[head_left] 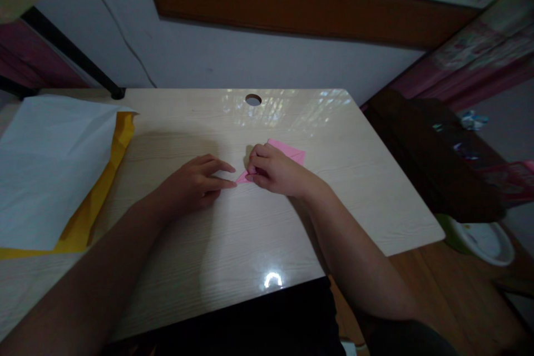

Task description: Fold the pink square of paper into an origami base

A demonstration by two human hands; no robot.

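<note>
Fingers of my right hand [271, 169] pinch pink paper [292, 151] on desk [233, 233]; left hand [196, 183] fingertips touch its near-left tip, nothing gripped.

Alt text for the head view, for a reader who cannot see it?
Two bare hands fold a pink paper on a light wooden desk: right hand pinches it, left hand touches its tip. White sheets lie at left.

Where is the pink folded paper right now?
In the head view, the pink folded paper lies near the middle of the wooden desk, under the right hand, with the left hand touching its near tip.
</note>
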